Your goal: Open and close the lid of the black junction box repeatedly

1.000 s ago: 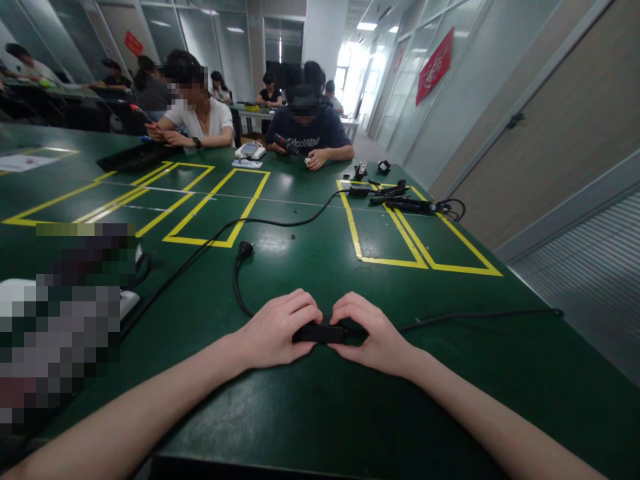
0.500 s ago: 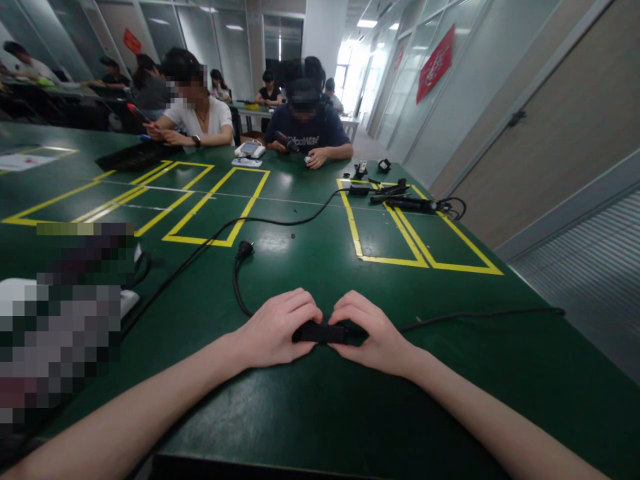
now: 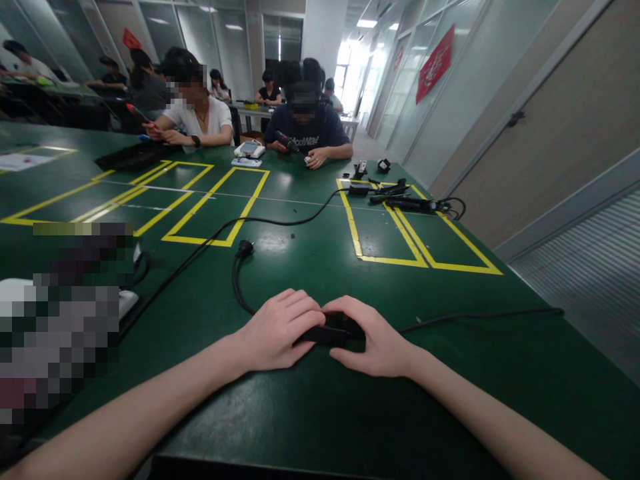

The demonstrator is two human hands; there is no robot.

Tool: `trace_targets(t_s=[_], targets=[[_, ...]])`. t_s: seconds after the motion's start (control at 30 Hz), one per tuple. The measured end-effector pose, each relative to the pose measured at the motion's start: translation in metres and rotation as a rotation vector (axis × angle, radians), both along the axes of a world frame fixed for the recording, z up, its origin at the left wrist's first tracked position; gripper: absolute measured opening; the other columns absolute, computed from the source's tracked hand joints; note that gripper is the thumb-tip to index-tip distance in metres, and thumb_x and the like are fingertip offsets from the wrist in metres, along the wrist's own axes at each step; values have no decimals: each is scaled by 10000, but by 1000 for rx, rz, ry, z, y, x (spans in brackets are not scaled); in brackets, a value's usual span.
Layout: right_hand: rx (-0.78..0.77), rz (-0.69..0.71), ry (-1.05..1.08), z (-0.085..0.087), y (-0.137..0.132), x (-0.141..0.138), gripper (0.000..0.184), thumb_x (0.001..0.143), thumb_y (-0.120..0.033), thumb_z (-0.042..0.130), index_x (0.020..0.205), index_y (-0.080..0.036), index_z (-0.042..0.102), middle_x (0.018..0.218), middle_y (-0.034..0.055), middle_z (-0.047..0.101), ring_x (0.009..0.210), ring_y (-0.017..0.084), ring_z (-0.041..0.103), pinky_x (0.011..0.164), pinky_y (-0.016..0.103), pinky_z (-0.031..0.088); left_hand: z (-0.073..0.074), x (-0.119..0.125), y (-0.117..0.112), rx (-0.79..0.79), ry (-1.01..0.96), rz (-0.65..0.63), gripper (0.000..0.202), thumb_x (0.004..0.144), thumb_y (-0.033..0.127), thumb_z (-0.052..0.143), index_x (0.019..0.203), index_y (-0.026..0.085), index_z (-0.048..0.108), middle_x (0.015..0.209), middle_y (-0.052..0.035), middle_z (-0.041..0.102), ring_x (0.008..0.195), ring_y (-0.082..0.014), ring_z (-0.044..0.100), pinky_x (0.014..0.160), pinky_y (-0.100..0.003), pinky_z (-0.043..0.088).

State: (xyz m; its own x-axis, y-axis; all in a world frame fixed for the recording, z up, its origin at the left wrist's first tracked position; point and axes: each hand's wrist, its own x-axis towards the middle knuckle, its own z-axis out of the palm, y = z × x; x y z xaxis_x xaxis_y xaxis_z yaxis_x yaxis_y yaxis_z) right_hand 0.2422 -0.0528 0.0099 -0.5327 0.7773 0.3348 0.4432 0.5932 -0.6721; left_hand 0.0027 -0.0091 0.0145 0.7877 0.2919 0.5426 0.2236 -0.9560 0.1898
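A black power adapter (image 3: 327, 335) lies low over the green table (image 3: 280, 413) in front of me, its middle showing between my hands. My left hand (image 3: 283, 331) is closed around its left part, thumb below and fingers on top. Around its right end curves my right hand (image 3: 377, 340), fingers and thumb apart, the index fingertip near my left fingers. Whether the right hand's hidden fingers touch the adapter I cannot see. A power cord with a black plug (image 3: 245, 249) runs out from behind my left hand. Another black cable (image 3: 480, 315) stretches right from behind my right hand.
Yellow tape rectangles (image 3: 395, 262) mark the table. At the far right lie black cables and devices (image 3: 405, 200). A long cord (image 3: 280, 222) crosses the middle. Pixelated items stand at left. Two people sit opposite, near a black tray (image 3: 133, 158) and a white device (image 3: 250, 148).
My right hand has loosened: its thumb and fingers are wider apart, and its index finger reaches further left. The left hand's fingers have slid slightly further over the adapter.
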Motion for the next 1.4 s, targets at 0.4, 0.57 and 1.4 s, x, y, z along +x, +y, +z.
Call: trace_targets(t_s=[0.4,0.57,1.4], targets=[[-209,-64,140,-2,0,2,413,866,-275,769,1265,-229,671,1131,68,663,994,216,676,836,354,593,2,2,-3,37,-24,122,146,975,264,616,1092,177,617,1209,-136,679,1128,-277,648,941,-414,542],[178,-61,-73,-9,1,1,382,926,-196,676,1300,-251,622,1136,88,675,965,227,687,795,361,591,-5,0,-2,-283,48,174,274,986,372,661,1181,185,611,1058,-72,741,927,-227,713,844,-358,563],[99,-79,3,-3,1,-1,303,844,-152,706,1115,-222,591,1039,68,669,924,220,648,779,348,543,-1,2,-4,-301,2,106,212,922,182,679,1129,165,639,1134,-94,692,1017,-233,659,849,-351,565]])
